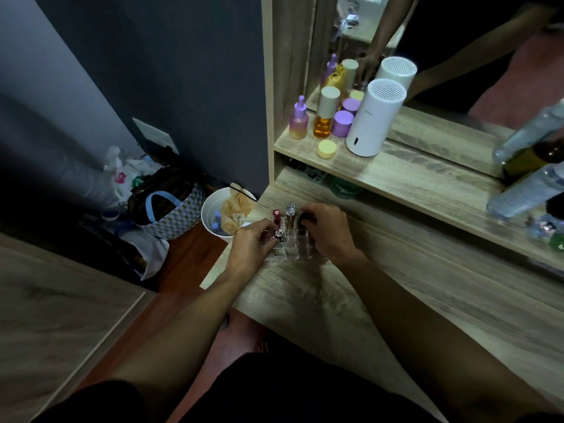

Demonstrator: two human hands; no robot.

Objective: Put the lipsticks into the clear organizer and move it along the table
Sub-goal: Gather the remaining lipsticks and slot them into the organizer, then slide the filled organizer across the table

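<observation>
Head cam looks down on a wood-grain table (305, 288), and the clear organizer (290, 242) sits near its far left corner, so I'll place everything off that. Both hands are right on it: the left hand (251, 242) is wrapped against its left side with the fingers curled around a small silver-capped lipstick (278, 234), and the right hand (328, 228) is closed around its right side, covering a black lipstick (305, 219) standing in the back row. Also upright in the organizer's back slots are a red lipstick (276, 215) and a clear-topped lipstick (290, 210). Just left of the organizer, down on the floor, there's a white bin (213, 215). Behind and above the organizer is a shelf (396, 175) with a white cylinder (374, 117) and some purple jars (342, 123).
</observation>
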